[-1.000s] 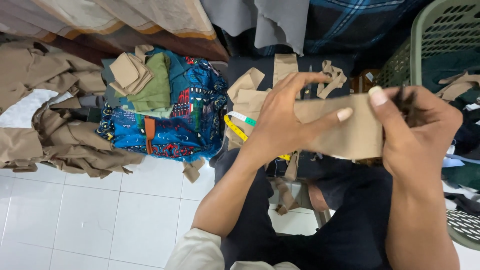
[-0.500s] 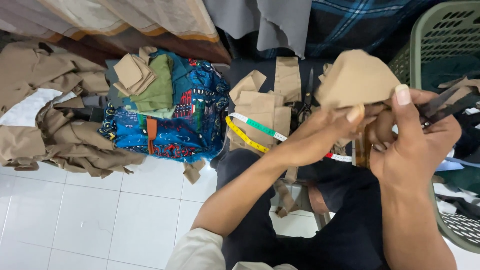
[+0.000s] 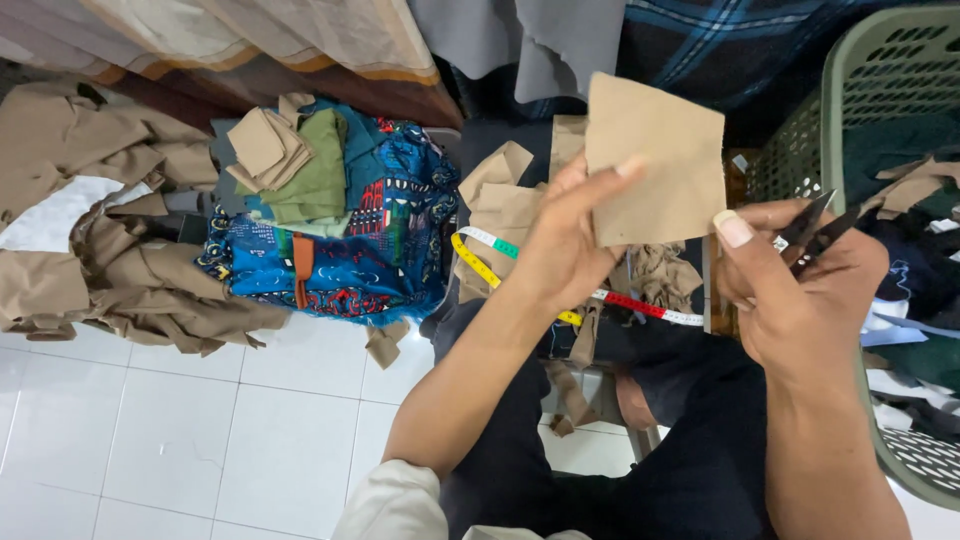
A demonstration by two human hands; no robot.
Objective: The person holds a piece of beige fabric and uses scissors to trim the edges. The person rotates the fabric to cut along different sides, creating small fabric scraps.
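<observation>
Since half a second ago I see the tan patch raised and turned flat toward the camera; my left hand has closed on its lower left edge, thumb in front and fingers behind. My right hand has come off the patch and curls around black snips, thumb stretched toward the patch's lower right corner. A tape measure lies over my lap. The floor is white tile, with tan cloth heaped to the left and a blue printed fabric carrying folded pieces. A green basket on the right holds dark and tan scraps.
</observation>
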